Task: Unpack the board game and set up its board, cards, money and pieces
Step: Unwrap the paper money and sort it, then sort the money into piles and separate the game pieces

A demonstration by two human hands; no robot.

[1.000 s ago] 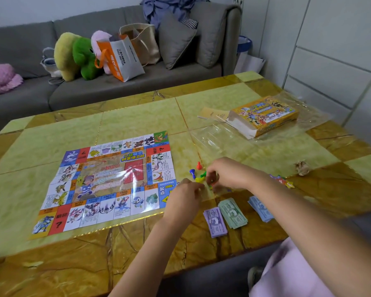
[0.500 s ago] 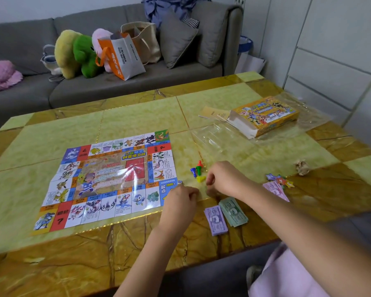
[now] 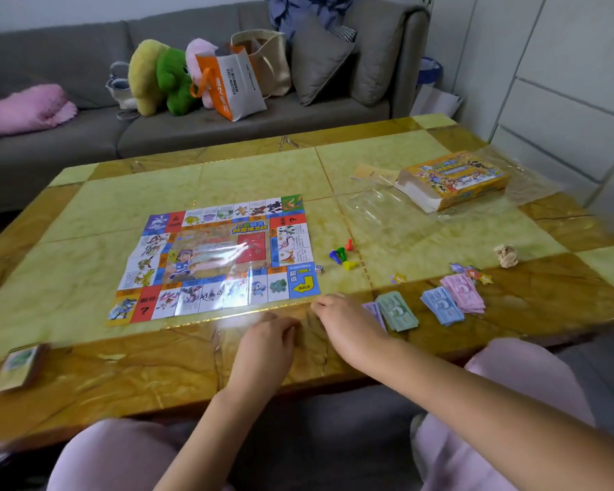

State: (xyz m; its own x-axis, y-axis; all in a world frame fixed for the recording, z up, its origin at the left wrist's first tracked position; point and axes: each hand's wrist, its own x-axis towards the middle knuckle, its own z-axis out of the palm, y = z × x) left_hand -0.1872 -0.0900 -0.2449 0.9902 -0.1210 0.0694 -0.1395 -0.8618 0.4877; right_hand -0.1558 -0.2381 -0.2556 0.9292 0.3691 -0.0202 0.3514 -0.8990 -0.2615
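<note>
The game board (image 3: 220,260) lies flat in the middle of the table. Just right of it stand red (image 3: 348,244), green (image 3: 341,252) and blue pawns (image 3: 334,256), with a yellow pawn (image 3: 350,265) lying down and a small die (image 3: 319,268) by the board's corner. Green (image 3: 397,311), blue (image 3: 442,306) and pink money (image 3: 463,294) sit in stacks at the right front. A purple stack (image 3: 371,307) is half hidden by my right hand (image 3: 344,320). My left hand (image 3: 270,340) hovers beside it near the front edge. Both hands have loosely curled fingers, and nothing shows in them.
The yellow game box (image 3: 454,178) lies on clear plastic wrap (image 3: 380,214) at the back right. Star tokens (image 3: 470,272) and a crumpled paper ball (image 3: 506,255) lie near the money. A card deck (image 3: 18,366) sits at the front left. A sofa with bags stands behind.
Both hands have drawn back from the pawns toward the table's front edge. The pawns and the die stay by the board's corner. The view has tilted down, showing the card deck.
</note>
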